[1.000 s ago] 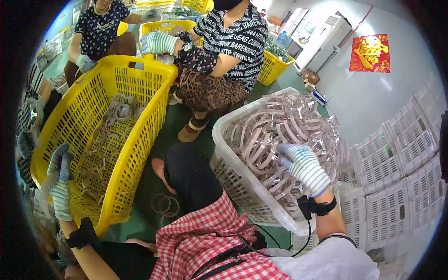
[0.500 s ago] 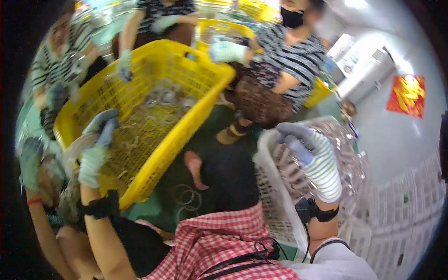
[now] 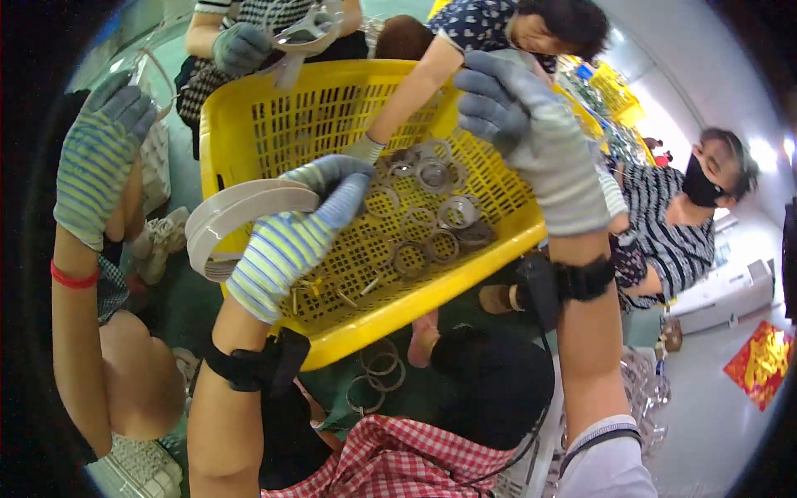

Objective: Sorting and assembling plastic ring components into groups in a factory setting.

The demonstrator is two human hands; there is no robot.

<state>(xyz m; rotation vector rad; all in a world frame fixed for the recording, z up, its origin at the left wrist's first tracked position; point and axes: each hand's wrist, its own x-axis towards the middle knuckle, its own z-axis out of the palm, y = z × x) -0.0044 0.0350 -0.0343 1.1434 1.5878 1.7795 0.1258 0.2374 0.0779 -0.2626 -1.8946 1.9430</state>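
co-worker's glove (image 3: 104, 162) left of the grip. pale rings (image 3: 249, 203) held in left hand (image 3: 300, 236), jutting to its left. yellow basket (image 3: 423, 293) under it; loose rings (image 3: 436, 176) to its right. right hand (image 3: 531, 137) farther right, fingers curled; contents cannot be told.

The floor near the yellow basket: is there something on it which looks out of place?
Yes. A few loose rings lie on the green floor, outside the near side of the yellow basket. This looks odd because similar rings are inside the basket; these may have fallen.
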